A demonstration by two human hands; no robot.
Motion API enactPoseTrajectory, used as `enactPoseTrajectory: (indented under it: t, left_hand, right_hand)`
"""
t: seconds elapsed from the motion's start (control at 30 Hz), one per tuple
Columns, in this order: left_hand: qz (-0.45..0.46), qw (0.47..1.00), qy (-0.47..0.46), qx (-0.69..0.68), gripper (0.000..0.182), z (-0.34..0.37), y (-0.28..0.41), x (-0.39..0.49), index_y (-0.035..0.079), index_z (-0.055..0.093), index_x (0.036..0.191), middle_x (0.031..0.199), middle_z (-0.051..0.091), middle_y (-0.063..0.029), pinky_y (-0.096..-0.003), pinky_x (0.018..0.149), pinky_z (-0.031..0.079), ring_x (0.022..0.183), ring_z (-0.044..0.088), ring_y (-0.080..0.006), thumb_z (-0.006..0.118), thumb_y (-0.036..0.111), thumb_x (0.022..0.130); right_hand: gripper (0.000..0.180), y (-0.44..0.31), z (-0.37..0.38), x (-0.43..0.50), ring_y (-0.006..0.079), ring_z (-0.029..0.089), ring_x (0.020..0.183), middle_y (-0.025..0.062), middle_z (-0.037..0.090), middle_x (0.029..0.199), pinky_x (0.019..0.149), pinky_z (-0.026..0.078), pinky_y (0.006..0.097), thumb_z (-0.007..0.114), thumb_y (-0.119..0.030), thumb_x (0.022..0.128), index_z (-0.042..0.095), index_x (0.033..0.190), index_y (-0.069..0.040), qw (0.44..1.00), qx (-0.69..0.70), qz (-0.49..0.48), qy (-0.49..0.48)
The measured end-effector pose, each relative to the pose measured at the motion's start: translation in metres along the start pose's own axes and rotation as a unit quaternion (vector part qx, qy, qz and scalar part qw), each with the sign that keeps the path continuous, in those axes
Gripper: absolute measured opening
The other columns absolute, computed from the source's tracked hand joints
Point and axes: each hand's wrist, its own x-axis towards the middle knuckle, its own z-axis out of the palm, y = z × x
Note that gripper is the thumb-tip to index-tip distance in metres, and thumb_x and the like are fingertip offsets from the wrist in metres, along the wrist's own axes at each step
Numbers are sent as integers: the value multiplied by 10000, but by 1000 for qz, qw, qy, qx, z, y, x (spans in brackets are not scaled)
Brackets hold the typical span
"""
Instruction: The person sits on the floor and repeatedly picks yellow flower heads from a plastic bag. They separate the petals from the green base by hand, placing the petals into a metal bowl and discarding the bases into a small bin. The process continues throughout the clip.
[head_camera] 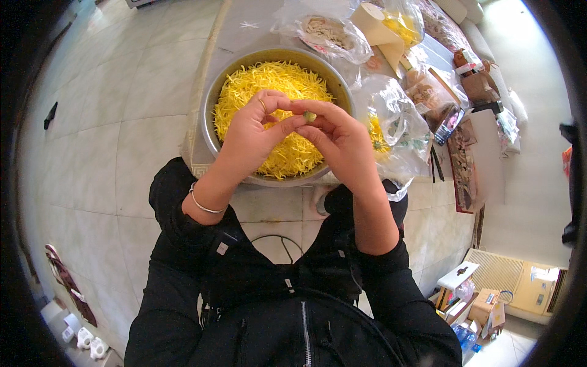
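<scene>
Over a wide metal basin (340, 86), my left hand (247, 137) and my right hand (351, 140) meet at the fingertips. Between their thumbs and forefingers is a small green-and-yellow flower base (310, 116), partly covered by the fingers. Loose yellow petals (275, 75) heap up inside the basin below both hands. Just right of my right hand, yellow flower heads (377, 135) show in a clear plastic bag (390, 103). A ring and a bangle are on my left hand and wrist.
The basin stands at the near edge of a covered table (229, 32). Behind it lie a bag of pale dried pieces (328, 33), a paper roll (367, 16) and another bag of yellow flowers (403, 27). A phone (448, 125) leans at the right, near black sticks (435, 163).
</scene>
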Motion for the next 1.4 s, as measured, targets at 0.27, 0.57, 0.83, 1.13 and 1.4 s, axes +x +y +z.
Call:
enactPoseTrajectory:
  t: [0.27,0.57,0.83,1.13,1.4]
  left_hand:
    - [-31,995,9,-93,332,-9,14,0,25,629,1197,1112,693,-107,-311,968,446,1113,597,-134,609,288,995]
    - [125,869,-199,437,312,9,6,-2,177,714,1150,1383,567,-77,-572,1108,291,1363,440,-314,715,272,853]
    - [69,811,-80,575,179,-4,8,-1,156,735,1000,1349,591,-21,-613,1138,219,1376,427,-276,719,167,823]
    - [155,881,-25,447,438,6,15,-1,147,701,1049,1335,597,-53,-609,1141,205,1393,417,-311,474,-104,771]
    - [147,896,-107,406,244,4,14,-2,115,689,1085,1295,617,-84,-595,1104,285,1348,468,-335,591,58,869]
  right_hand:
    - [189,6,-74,-67,172,705,917,100,713,1011,826,566,269,637,57,901,671,1085,24,982,50,10,183]
    - [200,84,-190,-254,145,681,938,70,704,1020,835,541,278,612,10,944,670,1136,16,893,-176,215,354]
    - [251,93,-178,-243,314,655,1051,162,690,1130,914,503,358,695,-73,852,691,1096,-16,845,-413,201,272]
    - [204,94,-158,-58,363,657,967,177,694,1018,857,519,415,678,-171,871,714,1029,-47,920,-380,67,61]
    - [267,132,-156,-4,374,667,976,202,701,1022,864,523,444,639,-209,861,707,1104,-122,863,-461,207,-4]
